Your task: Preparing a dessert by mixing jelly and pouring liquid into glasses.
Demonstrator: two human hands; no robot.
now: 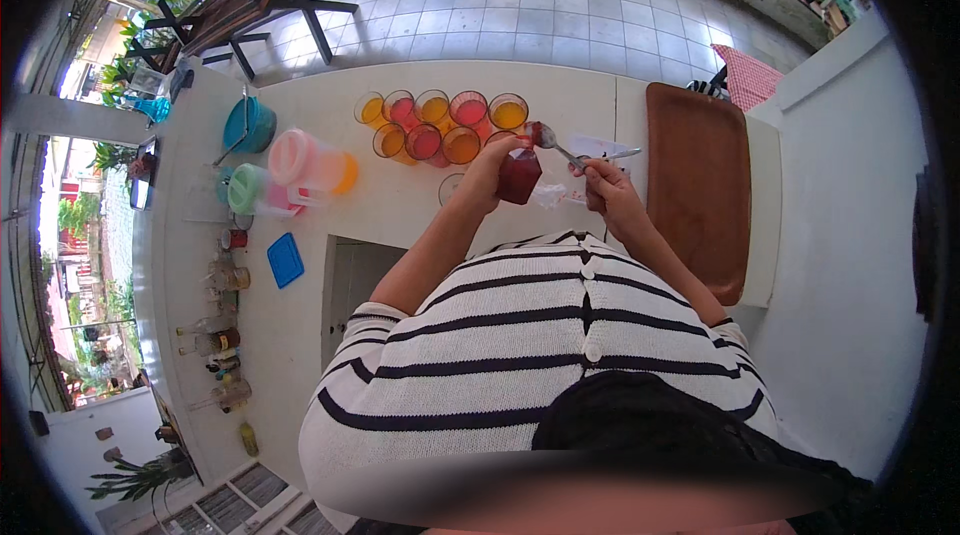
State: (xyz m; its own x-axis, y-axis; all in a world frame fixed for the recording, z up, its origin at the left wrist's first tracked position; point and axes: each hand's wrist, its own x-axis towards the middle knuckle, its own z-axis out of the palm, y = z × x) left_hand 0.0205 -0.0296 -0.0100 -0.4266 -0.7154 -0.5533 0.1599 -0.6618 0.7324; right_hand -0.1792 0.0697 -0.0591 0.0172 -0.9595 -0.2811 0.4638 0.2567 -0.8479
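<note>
My left hand (487, 175) is closed around a faceted jar of dark red contents (519, 177). My right hand (611, 190) grips a metal spoon (562, 150), whose bowl, coated in something red, is at the top of the jar. Beyond my left hand stand two rows of drinking glasses, some with orange drink (509, 113) and some with red (469, 111). One more glass (451, 188) is partly hidden by my left forearm. A crumpled white plastic piece (550, 195) lies on the white counter between my hands, near a paper (596, 147) with a metal utensil (625, 154) on it.
A brown tray (697, 190) lies at the right. At the left stand a pink-lidded pitcher (294, 156), a green-lidded pitcher (247, 190) and a teal bucket (250, 126). A blue lid (286, 260) lies nearer, beside a row of glass bottles (225, 340) along the wall.
</note>
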